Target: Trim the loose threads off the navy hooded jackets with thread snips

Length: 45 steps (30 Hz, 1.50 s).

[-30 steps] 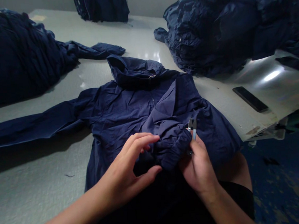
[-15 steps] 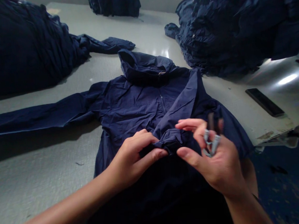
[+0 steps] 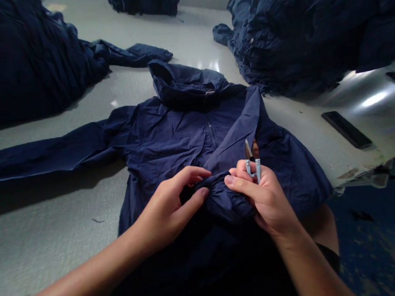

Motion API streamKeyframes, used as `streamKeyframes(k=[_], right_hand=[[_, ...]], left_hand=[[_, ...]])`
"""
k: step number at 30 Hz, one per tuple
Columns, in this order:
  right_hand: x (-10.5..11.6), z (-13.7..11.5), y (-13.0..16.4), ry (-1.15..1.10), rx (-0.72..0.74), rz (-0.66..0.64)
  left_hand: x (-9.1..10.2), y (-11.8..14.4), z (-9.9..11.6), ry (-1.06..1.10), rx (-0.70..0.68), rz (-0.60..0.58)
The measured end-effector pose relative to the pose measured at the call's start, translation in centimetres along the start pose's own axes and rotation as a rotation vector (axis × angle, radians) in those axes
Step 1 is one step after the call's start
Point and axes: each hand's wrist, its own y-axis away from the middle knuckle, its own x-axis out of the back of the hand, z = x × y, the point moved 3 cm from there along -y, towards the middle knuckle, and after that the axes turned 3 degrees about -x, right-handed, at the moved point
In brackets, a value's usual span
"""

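the thin, soft navy blue hooded jacket (image 3: 196, 134) is lying spread on the pale grey table (image 3: 53, 223), looking light and floppy, best pinched at its gathered cuff (image 3: 217, 187). the left hand (image 3: 168, 209) is pinching that cuff; the right hand (image 3: 266, 197) is gripping small grey thread snips (image 3: 252, 159) while pinching it too.

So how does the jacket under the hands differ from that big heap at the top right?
The jacket lies spread flat on the table, hood up and one sleeve stretched out left; the heap is crumpled and stacked high. The jacket is a single garment, the heap many. Both hands, the left hand and the right hand with its snips, pinch the jacket's cuff; nobody touches the heap. Both are the same navy cloth.
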Motion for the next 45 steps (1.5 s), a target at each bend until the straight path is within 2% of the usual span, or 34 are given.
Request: streamKeyframes(k=[5,8,10,13,15,18,21,26,30,32,35,38,41,45], right_hand=[[0.0,0.4,-0.3,-0.057,-0.014,0.055],[-0.3,0.3,0.0,-0.136,0.008,0.127],[-0.9,0.1,0.3,-0.222,-0.014,0.091],[-2.0,-0.2,0.4,-0.336,-0.005,-0.031],[-2.1,-0.3,0.3,-0.336,0.076,-0.012],[-1.6,0.3,-0.1,-0.205,0.146,0.073],[-1.3,1.0,-0.1,-0.020,0.155,0.067],[-1.2,0.4,0.8,0.185,0.249,0.038],[-1.6,-0.4,1.8,0.359,0.348,-0.136],[-1.6,-0.5,1.9,0.425,0.350,-0.185],[-1.3,-0.6,1.7,0.419,0.292,-0.076],[-1.2,-0.9,1.4,0.404,0.293,0.029],[-1.6,-1.2,1.2,0.393,0.302,0.038],[-2.3,-1.4,0.4,0.379,0.281,-0.016]], left_hand=[[0.4,0.3,1.2,-0.243,-0.186,0.165],[0.6,0.9,2.0,-0.222,-0.263,0.167],[0.5,1.1,1.8,-0.088,-0.185,0.112],[0.6,0.7,0.4,0.136,0.096,0.112],[0.6,0.2,-0.6,0.315,0.250,0.142],[0.6,-0.5,-1.8,0.624,0.361,0.220],[0.6,-0.7,-2.2,0.802,0.386,0.265],[1.0,-0.5,-1.7,0.809,0.316,0.328],[1.3,0.3,-1.2,0.745,0.271,0.376],[1.3,0.6,-1.0,0.729,0.271,0.361],[1.0,0.6,-1.0,0.760,0.294,0.308],[0.7,0.2,-1.2,0.818,0.339,0.280],[0.4,0.2,-1.4,0.798,0.365,0.250],[0.4,0.2,-1.3,0.716,0.374,0.213]])
